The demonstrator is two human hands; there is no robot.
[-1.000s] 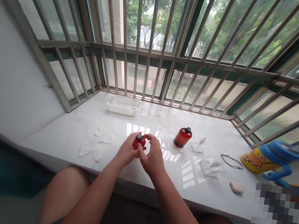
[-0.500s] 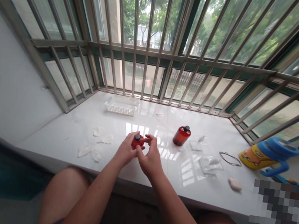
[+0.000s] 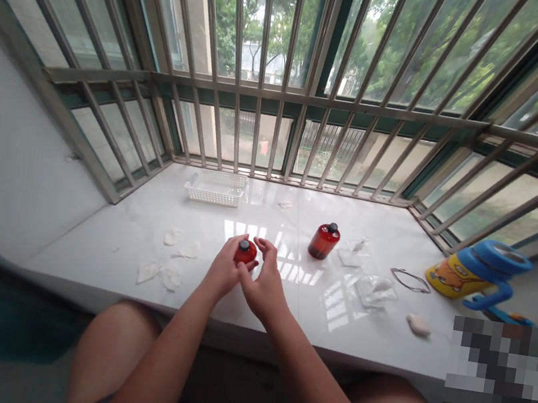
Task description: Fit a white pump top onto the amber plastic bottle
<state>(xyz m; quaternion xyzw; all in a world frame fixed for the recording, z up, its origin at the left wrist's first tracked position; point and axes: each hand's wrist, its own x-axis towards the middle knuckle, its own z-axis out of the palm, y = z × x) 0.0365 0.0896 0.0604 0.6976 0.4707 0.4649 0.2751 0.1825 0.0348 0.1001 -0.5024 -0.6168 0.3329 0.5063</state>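
Observation:
A small red bottle with a black cap (image 3: 245, 251) is held over the white marble sill (image 3: 106, 238) between both hands. My left hand (image 3: 223, 269) is wrapped round its left side. My right hand (image 3: 263, 280) cups the right side, fingers curled toward the cap. A second, taller red bottle with a black cap (image 3: 324, 240) stands upright on the sill, further back and to the right, touched by neither hand.
A white mesh basket (image 3: 215, 189) sits near the barred window. Crumpled white tissues (image 3: 165, 267) lie left of my hands. Clear plastic wrappers (image 3: 372, 289), a wire loop (image 3: 409, 280), a white pad (image 3: 418, 325) and a yellow-and-blue cup (image 3: 478, 273) lie to the right.
The view has shifted slightly. My right fingers have moved off the cap a little; both hands still hold the small bottle in about the same place.

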